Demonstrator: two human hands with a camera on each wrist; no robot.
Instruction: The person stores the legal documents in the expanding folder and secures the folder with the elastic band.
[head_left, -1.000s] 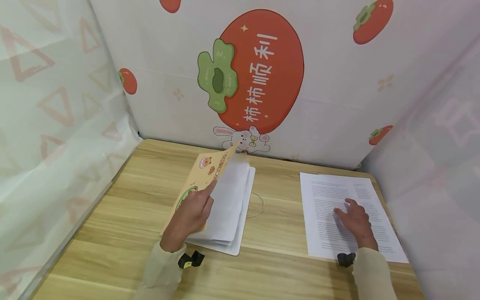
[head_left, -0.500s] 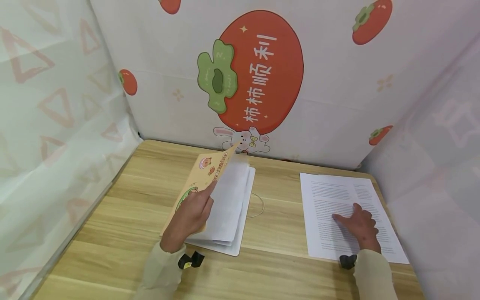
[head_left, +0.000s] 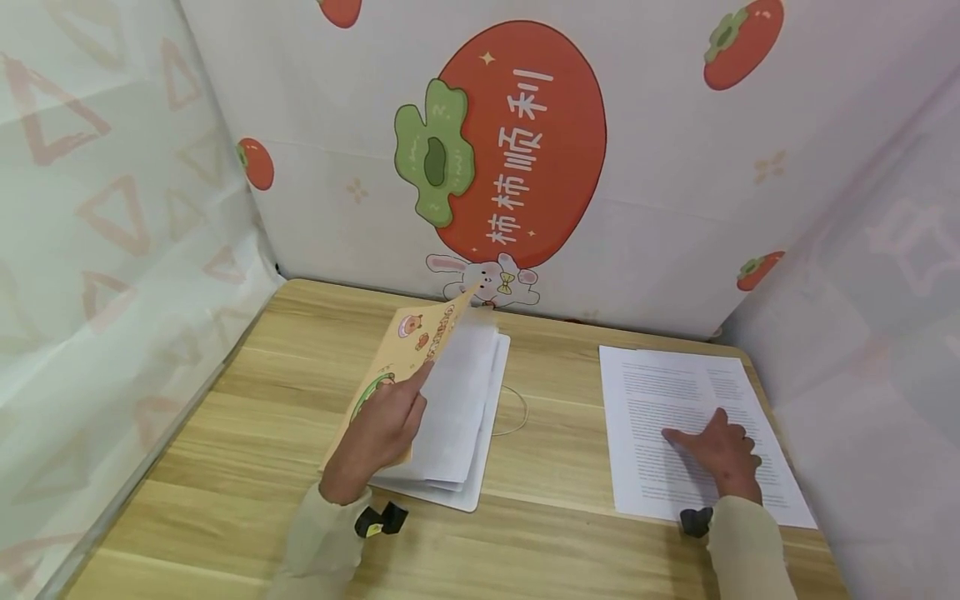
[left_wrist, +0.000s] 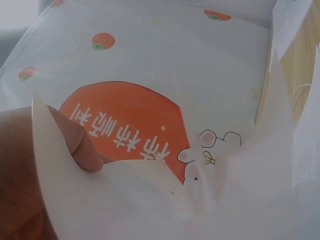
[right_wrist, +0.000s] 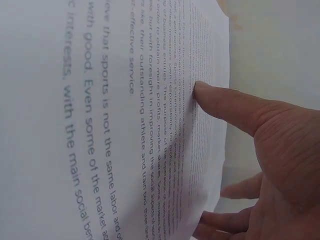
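Note:
A notebook (head_left: 457, 400) with a yellow cartoon cover (head_left: 408, 346) lies on the wooden table (head_left: 247, 417), left of centre. My left hand (head_left: 378, 437) holds the cover lifted, fingers on its outside and thumb behind it; white pages fan out beneath. In the left wrist view the thumb (left_wrist: 75, 140) curls over the cover's edge (left_wrist: 42, 150). A printed sheet of text (head_left: 693, 429) lies flat at the right. My right hand (head_left: 716, 454) rests on it with fingers spread and straight; in the right wrist view the fingertips (right_wrist: 200, 87) press on the sheet (right_wrist: 100, 125).
A thin loop of cord (head_left: 517, 412) lies on the table by the notebook's right edge. Printed fabric walls (head_left: 525, 150) with a big red persimmon picture close in the back and both sides. Bare wood shows at the front and left.
My right hand has slid a little toward me and to the right on the printed sheet. The left hand and the lifted cover have stayed where they were.

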